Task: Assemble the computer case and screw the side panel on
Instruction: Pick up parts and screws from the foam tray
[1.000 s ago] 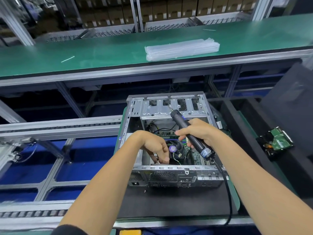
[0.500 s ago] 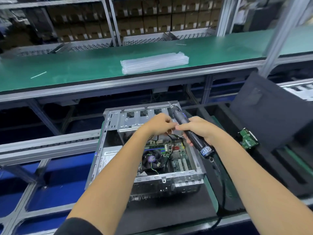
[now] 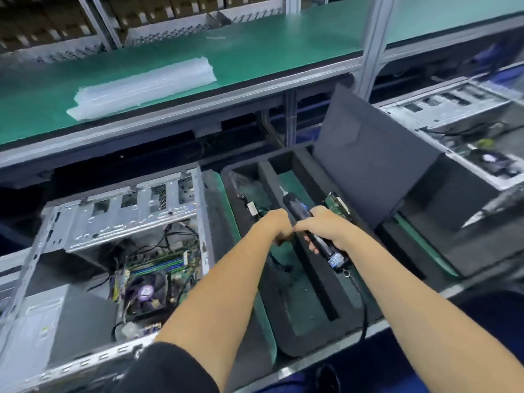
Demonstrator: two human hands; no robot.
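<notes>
Right hand [image 3: 326,229] grips a black corded electric screwdriver [image 3: 314,236] over black foam trays [image 3: 326,293]; left hand [image 3: 276,225], fingers curled and grasp unclear, touches it at nine o'clock, beside the open grey metal computer case [image 3: 119,222].

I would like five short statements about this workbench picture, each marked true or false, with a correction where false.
1. The right hand grips the electric screwdriver. True.
2. The computer case has its side panel fitted. False: it lies open, with the motherboard showing.
3. Both hands are inside the case. False: the left hand and the right are over the black foam tray beside it.
4. A clear plastic bundle lies on the green shelf. True.
5. The screwdriver is cordless. False: a black cable hangs from its end.
</notes>
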